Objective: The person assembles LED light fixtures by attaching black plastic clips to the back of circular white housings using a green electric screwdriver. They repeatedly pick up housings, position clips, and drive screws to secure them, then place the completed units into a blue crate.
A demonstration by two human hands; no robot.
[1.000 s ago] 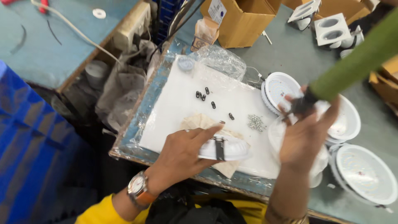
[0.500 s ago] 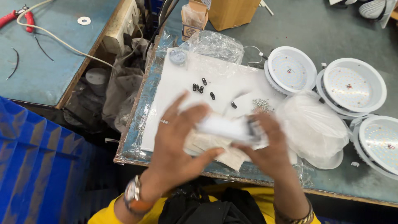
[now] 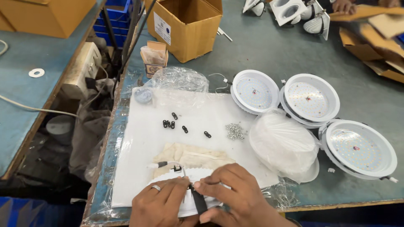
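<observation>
A round white lamp housing [image 3: 185,191] with a ribbed edge lies at the near edge of the counter [image 3: 261,54], on a beige cloth [image 3: 189,157] spread over a white foam sheet [image 3: 139,143]. The left hand [image 3: 162,206], a ring on one finger, presses down on the housing with fingers curled. The right hand [image 3: 235,197] pinches a black clip [image 3: 198,201] against the housing's rim. A short white wire [image 3: 168,164] loops out from the housing's far side. Farther up the sheet lie several small black clips [image 3: 172,123] and a little heap of silver screws [image 3: 235,131]. To the right, three round white lamps [image 3: 311,100] face up beside a lamp wrapped in a clear bag [image 3: 284,143]. A cardboard box [image 3: 185,25] stands beyond.
</observation>
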